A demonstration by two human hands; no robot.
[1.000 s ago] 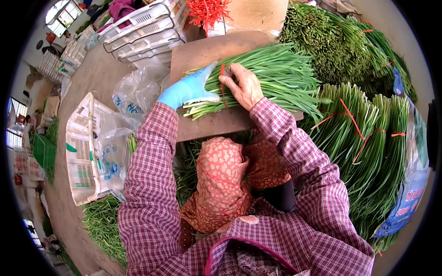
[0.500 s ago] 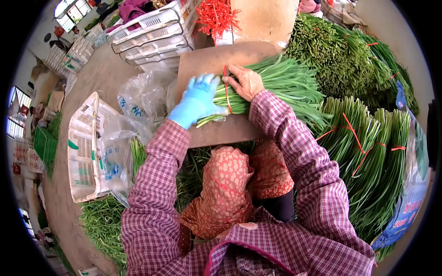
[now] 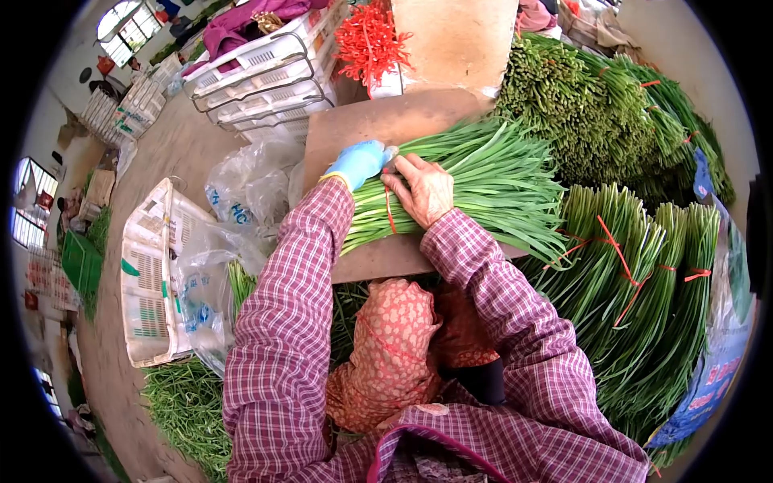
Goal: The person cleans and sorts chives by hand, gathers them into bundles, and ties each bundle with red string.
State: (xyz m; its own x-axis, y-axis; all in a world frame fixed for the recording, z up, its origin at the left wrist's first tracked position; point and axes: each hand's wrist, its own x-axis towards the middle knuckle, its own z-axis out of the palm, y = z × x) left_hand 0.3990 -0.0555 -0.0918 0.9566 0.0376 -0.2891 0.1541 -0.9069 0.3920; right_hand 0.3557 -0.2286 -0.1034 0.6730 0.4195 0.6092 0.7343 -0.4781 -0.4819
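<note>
A bundle of long green garlic chives point(image 3: 491, 173) lies across a brown board point(image 3: 330, 133), pale stems to the left and leaves fanned to the right. A thin red tie point(image 3: 389, 208) crosses its stem part. My left hand point(image 3: 358, 164), in a blue glove, is closed at the bundle's far side, its fingertips touching or nearly touching my right fingertips. What it pinches is hidden. My bare right hand point(image 3: 424, 191) rests on the chives, thumb and fingers closed on the tie's upper part.
Red ties point(image 3: 372, 44) hang beyond the board. Tied chive bundles point(image 3: 644, 266) and a stack of thicker green stalks point(image 3: 580, 113) stand to the right. At left are a white crate point(image 3: 149, 278), plastic bags point(image 3: 254, 181) and loose greens point(image 3: 189, 410). Stacked white crates point(image 3: 266, 76) stand farther back.
My left hand has gone from spread fingers over the stems to closed beside my right fingertips. My right hand has shifted slightly down and left in view. The chives appear more spread.
</note>
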